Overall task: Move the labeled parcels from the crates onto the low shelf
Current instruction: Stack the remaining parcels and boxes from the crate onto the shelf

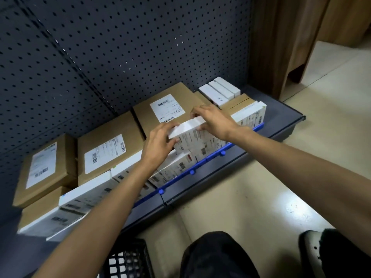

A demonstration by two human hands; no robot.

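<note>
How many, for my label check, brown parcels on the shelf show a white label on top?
3: left parcel; middle parcel beside it; right parcel behind the held white parcel. Other brown parcels show no label; some may be hidden.

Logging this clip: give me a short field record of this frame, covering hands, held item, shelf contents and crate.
left hand: grips the left end of the white printed carton
right hand: grips its right top edge
carton: upright in the front row, behind the blue plastic rail of the dark grey low shelf
behind: brown cardboard parcels with white labels, lying flat
far corner: small plain white boxes
crate: black plastic lattice crate, bottom edge
</note>
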